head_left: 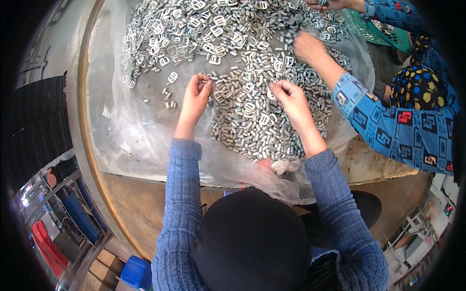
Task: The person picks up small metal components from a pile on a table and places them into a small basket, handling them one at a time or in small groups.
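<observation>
Small grey metal pellets lie in a thick layer between and beyond my hands, with flat metal buckles scattered among them. My left hand is at the left edge of this layer, thumb and fingers pinched together. What it holds, if anything, is too small to make out. On the other side my right hand is closed over the pellets, thumb and forefinger pinching a pale metal buckle partly hidden by the fingertips. A loose buckle and a few stray pellets rest left of my left hand.
A big heap of mixed buckles covers the table's far side. Crumpled see-through plastic sheeting lies underneath. From the right reaches a co-worker's hand, blurred; the other hand is near a green plastic basket.
</observation>
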Demonstrator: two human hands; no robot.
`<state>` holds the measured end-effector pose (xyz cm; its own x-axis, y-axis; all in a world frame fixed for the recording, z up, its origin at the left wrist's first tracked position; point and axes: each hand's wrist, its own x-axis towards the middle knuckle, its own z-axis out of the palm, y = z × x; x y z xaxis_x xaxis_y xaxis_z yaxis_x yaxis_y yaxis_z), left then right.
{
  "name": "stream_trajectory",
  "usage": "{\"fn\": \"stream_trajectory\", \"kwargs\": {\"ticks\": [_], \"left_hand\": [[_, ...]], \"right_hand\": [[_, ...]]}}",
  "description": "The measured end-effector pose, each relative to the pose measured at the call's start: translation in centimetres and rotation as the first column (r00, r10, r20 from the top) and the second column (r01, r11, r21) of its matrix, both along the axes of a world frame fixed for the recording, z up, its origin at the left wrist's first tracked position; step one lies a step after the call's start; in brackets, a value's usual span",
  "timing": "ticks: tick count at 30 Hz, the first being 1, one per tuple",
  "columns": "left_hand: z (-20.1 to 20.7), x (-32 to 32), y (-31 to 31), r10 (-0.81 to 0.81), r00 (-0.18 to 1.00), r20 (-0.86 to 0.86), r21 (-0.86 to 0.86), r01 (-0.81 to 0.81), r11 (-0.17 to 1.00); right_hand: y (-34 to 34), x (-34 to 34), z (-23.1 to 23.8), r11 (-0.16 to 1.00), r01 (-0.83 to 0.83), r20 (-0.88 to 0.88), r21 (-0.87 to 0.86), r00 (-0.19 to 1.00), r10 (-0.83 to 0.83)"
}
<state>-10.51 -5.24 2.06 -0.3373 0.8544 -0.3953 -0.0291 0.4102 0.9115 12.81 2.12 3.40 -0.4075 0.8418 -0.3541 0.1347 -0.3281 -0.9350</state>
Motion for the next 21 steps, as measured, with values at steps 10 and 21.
{"fn": "stream_trajectory", "kwargs": {"ticks": [10, 21], "left_hand": [[-2.9, -0.4, -2.3, -0.089, 0.956, -0.281, 0.035, 0.103, 0.994], [-2.1, -0.5, -1.6, 0.14, 0.605, 0.784, 0.045, -0.28, 0.959]], "right_hand": [[2.1, -3.5, -1.2, 0.675, -0.615, 0.691, 0.408, 0.691, 0.212], [1.1, -2.4, -2.3, 0.735, -0.418, 0.567, 0.535, 0.822, 0.055]]}}
